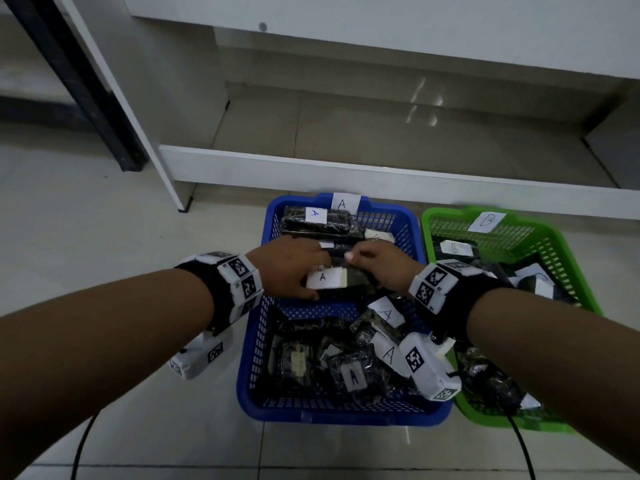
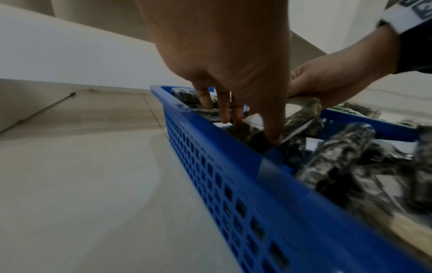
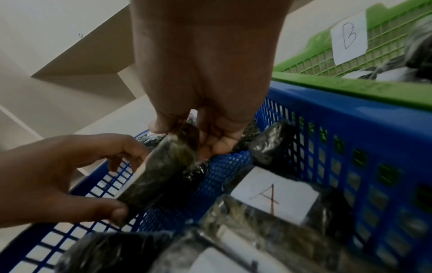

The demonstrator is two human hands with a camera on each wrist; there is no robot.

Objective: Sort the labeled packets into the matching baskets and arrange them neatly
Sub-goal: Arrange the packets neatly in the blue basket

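Note:
A blue basket point(image 1: 252, 344) tagged A holds several dark wrapped packets with white A labels. Both hands hold one such packet point(image 1: 341, 280) over the basket's middle. My left hand point(image 1: 294, 268) grips its left end, thumb on the near side and fingers on the far side. My right hand point(image 1: 381, 268) pinches its right end point(image 3: 177, 149). In the right wrist view the held packet point(image 3: 154, 177) slants above the basket floor point(image 3: 217, 166). In the left wrist view my left hand's fingers point(image 2: 222, 110) reach down inside the blue basket wall point(image 2: 233, 175). A green basket point(image 1: 575, 271) tagged B stands to the right with B packets.
More A packets lie stacked at the blue basket's far end point(image 1: 315, 220) and loose at its near end point(image 1: 353, 375). A white shelf unit point(image 1: 346, 168) runs just behind the baskets on the tiled floor point(image 1: 104, 220). Cables trail from both wrists.

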